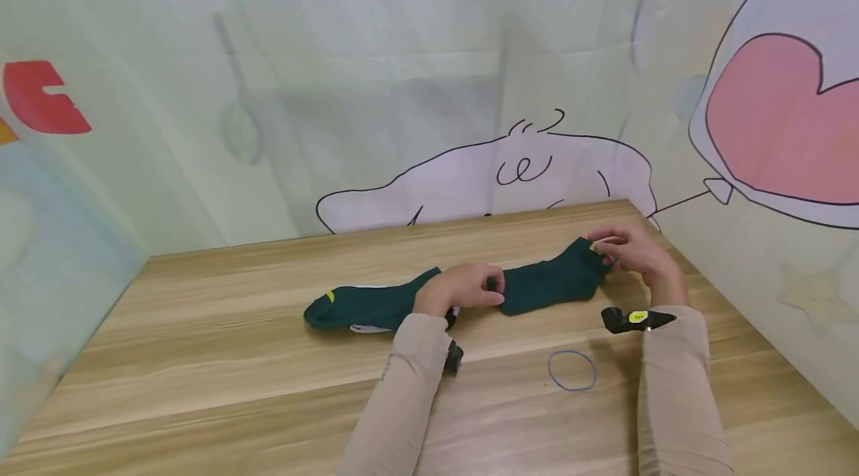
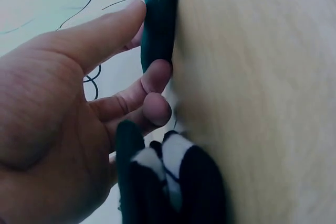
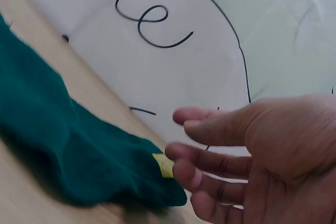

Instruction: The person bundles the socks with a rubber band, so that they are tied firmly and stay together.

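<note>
A dark green ankle sock (image 1: 550,283) lies flat on the wooden table, with a small yellow patch at its right end. My left hand (image 1: 463,288) pinches its left end between thumb and fingers. Touching the patched edge are the fingertips of my right hand (image 1: 631,248); its thumb stands apart from the cloth in the right wrist view. Under and left of my left wrist lies another green sock (image 1: 372,306) with a yellow mark, over white and dark cloth. Folded black-and-white cloth (image 2: 194,177) shows below the left fingers in the left wrist view; my wrist partly hides this pile.
A blue oval outline (image 1: 572,371) marks the table (image 1: 268,379) between my forearms. Patterned curtain cloth (image 1: 403,88) hangs behind the table's back edge and along the right side.
</note>
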### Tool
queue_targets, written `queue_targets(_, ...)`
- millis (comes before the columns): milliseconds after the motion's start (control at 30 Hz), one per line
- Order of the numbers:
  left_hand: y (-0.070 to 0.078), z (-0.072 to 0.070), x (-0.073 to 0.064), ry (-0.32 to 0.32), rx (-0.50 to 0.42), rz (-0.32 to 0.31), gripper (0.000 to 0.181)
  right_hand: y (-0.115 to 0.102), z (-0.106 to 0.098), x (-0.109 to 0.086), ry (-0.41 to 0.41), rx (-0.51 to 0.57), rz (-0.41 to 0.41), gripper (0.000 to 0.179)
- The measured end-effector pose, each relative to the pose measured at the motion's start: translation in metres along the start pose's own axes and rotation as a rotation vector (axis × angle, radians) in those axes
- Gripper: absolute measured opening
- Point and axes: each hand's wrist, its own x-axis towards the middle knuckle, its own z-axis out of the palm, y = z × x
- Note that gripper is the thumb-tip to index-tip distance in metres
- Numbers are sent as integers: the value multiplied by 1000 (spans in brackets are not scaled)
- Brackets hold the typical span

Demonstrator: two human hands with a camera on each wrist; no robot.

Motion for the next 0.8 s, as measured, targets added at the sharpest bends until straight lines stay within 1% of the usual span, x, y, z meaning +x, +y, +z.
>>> queue_targets(200,-1,-1,-1,11,23,-12,9,3,1,1,-1,-92,57,36)
queue_targets(267,-2,-1,0,14,30,-11,10,5,1,1,-4,-116,56,36)
queue_targets(367,-2,-1,0,21,37,-23,11,7,1,3,-10,-158,32,34)
queue_targets(500,-2,-2,0,45,43,-66,11,9,1,4,-8,-179,29,32)
queue_targets(667,-2,-1,2,74,73,-122,15,11,3,5,-5,-165,61,37)
queue_targets(800,-3,0,3,83,76,-161,22,13,5,7,2,-166,95,41)
